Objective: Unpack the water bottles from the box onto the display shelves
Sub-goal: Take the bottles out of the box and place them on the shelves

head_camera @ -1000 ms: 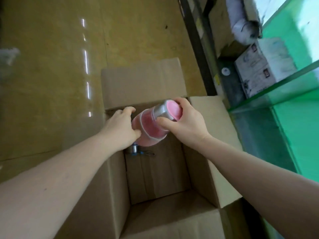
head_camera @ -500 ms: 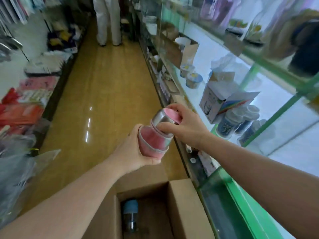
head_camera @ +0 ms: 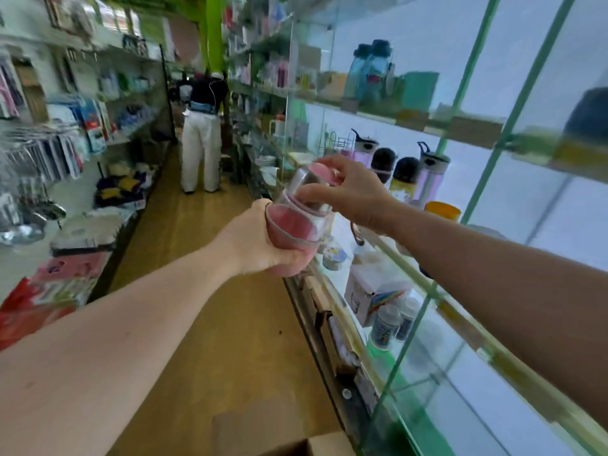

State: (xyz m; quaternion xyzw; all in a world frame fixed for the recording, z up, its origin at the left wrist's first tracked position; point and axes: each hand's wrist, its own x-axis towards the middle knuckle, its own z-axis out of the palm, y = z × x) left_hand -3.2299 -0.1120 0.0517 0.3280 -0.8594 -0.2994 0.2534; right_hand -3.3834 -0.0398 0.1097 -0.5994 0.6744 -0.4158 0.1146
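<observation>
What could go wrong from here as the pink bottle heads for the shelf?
The pink bottle is carried tilted, the right hand holding only its cap end; that grip could slip. The shelf bottles stand close together, so setting it down could knock one. The glass shelf edge lies under the right forearm.

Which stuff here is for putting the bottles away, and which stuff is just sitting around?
For the job:
- pink bottle, held by the left hand and the right hand
- cardboard box at the bottom edge
- glass display shelf on the right

Just lying about:
- bottles already on the shelf
- goods on the left racks
- person in white trousers down the aisle
</observation>
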